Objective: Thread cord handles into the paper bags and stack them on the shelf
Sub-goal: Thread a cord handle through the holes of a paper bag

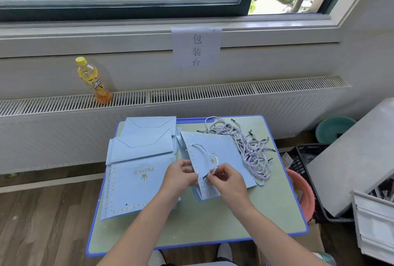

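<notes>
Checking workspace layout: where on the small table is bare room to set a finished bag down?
Bare: the table strip nearest the person, below both hands. Crowded: stack of flat bags on the left, bag being threaded in the middle, pile of cords at the far right.

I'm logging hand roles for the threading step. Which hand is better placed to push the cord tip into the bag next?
The right hand. It already pinches the cord just behind its black tip, which points at the bag edge. The left hand grips that edge, steadying it.
</notes>
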A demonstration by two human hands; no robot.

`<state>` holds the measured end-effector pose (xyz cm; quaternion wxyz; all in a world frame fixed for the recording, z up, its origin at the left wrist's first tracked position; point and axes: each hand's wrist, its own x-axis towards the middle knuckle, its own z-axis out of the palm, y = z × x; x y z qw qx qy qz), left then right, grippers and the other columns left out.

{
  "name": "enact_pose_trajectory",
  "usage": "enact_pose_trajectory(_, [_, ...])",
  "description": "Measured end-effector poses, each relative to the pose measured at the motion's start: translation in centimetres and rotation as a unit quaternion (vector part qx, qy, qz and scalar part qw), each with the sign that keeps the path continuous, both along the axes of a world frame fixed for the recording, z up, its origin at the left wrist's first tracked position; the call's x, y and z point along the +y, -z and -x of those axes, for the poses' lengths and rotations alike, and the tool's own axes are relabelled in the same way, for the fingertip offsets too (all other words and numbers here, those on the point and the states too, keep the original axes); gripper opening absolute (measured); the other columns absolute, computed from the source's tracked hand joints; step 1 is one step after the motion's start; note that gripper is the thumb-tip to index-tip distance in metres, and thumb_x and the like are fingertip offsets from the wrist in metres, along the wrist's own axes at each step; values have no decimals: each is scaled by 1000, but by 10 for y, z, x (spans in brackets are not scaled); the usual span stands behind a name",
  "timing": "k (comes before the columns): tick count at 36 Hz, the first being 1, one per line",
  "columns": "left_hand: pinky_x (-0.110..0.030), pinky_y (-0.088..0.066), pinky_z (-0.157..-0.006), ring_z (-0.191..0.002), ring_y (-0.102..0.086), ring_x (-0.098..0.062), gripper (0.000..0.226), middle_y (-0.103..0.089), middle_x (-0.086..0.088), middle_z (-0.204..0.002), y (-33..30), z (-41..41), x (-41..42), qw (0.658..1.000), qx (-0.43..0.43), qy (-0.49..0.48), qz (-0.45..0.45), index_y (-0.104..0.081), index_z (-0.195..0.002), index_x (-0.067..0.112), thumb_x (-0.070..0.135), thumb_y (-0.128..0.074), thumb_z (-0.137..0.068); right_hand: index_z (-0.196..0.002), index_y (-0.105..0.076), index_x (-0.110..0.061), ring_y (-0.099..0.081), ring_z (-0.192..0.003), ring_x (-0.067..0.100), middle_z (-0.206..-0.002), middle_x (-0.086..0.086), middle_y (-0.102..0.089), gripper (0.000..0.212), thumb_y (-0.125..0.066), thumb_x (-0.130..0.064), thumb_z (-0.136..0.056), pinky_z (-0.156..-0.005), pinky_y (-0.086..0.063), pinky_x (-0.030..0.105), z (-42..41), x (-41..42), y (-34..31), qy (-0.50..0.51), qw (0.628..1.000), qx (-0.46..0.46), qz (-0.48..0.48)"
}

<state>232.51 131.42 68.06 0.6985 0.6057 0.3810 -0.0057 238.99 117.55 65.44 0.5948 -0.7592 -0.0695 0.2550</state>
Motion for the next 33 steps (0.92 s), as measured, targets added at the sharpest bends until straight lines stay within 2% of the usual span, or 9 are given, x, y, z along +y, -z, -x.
enact_pose_trajectory(5, [-24,-56,-58,-68,-70,-20,34,-73,-17,-92,-1,-1,0,1000,8,3,-5,-60,-109,-3,-18,-55,-79,-70,-58,-10,-65,-70,9,-70,-6,-69,21,-72,1,-81,-71,-51,23,0,-1,0,-2,1000,-10,8])
enact_pose_trajectory(9, [-25,-57,-60,-67,-70,-20,33,-73,-17,-91,-2,0,-1,1000,12,2,-9,-60,-107,-1,-17,-55,-79,-68,-59,-15,-63,-67,5,-70,-7,-68,23,-73,-1,-80,-66,-48,19,0,0,-1,-13,999,-37,29])
enact_pose_trajectory(15, [-26,-57,-64,-67,-70,-18,32,-73,-15,-89,-3,1,0,1000,19,0,-11,-62,-104,1,-16,-57,-78,-67,-58,-20,-62,-68,3,-67,-13,-63,27,-71,-1,-81,-64,-48,15,6,2,-3,-49,992,-103,56])
enact_pose_trajectory(19, [-27,-58,-65,-66,-69,-18,31,-73,-14,-87,-4,1,0,1000,22,-1,-14,-62,-103,2,-16,-57,-78,-68,-59,-18,-64,-70,5,-71,-8,-65,24,-71,-2,-81,-63,-48,14,7,2,-1,-26,993,-101,58])
enact_pose_trajectory(24, [-29,-59,-64,-67,-70,-21,31,-72,-14,-85,-5,1,1,1000,17,-8,-5,-62,-103,0,-17,-57,-78,-66,-57,-23,-59,-63,-2,-62,-18,-63,28,-70,-1,-80,-64,-45,10,0,1,0,-41,990,-100,87])
enact_pose_trajectory(28, [-27,-57,-61,-63,-70,-18,32,-73,-13,-83,-9,0,-2,1000,9,-7,-4,-63,-100,1,-18,-55,-77,-67,-59,-24,-58,-63,-2,-64,-11,-63,27,-70,-3,-79,-65,-43,10,-1,3,-1,-64,989,-94,99])
enact_pose_trajectory(33, [-28,-59,-64,-69,-72,-18,32,-74,-13,-86,-14,-1,-5,1000,-5,-13,26,-65,-100,1,-18,-53,-77,-72,-62,-23,-56,-67,3,-71,-8,-65,19,-67,-9,-83,-64,-42,10,-2,7,-2,-94,982,-96,136])
